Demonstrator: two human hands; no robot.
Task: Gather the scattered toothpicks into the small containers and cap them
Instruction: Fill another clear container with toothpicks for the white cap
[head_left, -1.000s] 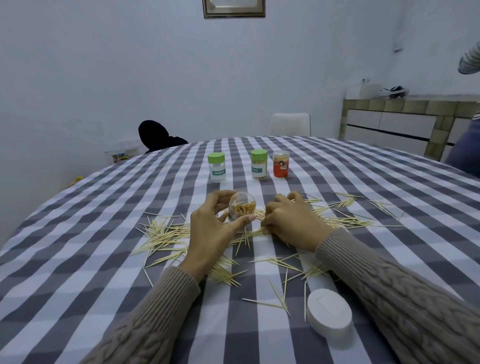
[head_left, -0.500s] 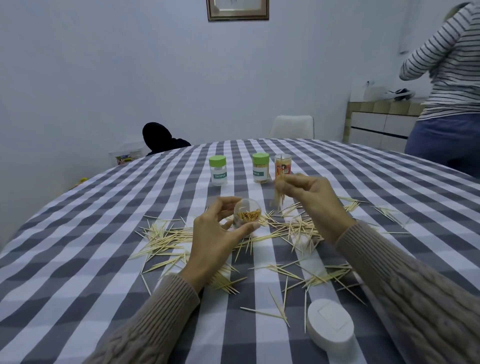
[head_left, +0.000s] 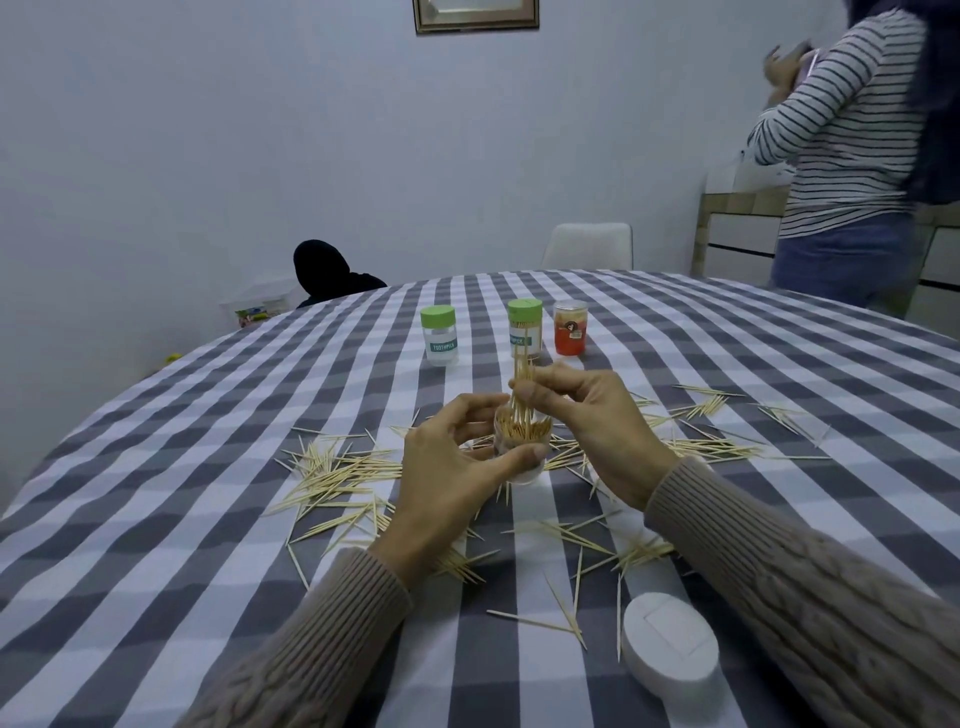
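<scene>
On the round table (head_left: 156, 519) covered in grey-and-white checked cloth, loose wooden toothpicks (head_left: 337, 467) lie scattered at the left of the working area. Behind them stands a clear container with a green cap (head_left: 439, 335), its label reading TOOTHPICK. The left hand (head_left: 452, 473) curls around a small clear open container (head_left: 522, 441), thumb on its near side and fingers behind; the container is partly filled with toothpicks standing on end. A 2nd green-capped container (head_left: 525, 327) stands farther back, holding toothpicks. Just above the open container, the right hand (head_left: 592, 421) pinches a bundle of toothpicks (head_left: 522, 384) upright, their lower ends inside the container's mouth. A red-labelled clear container (head_left: 570, 328) stands beside the 2nd green one. More toothpicks (head_left: 717, 447) spread to the right. A white oval lid (head_left: 670, 642) rests on the table near the right sleeve.
</scene>
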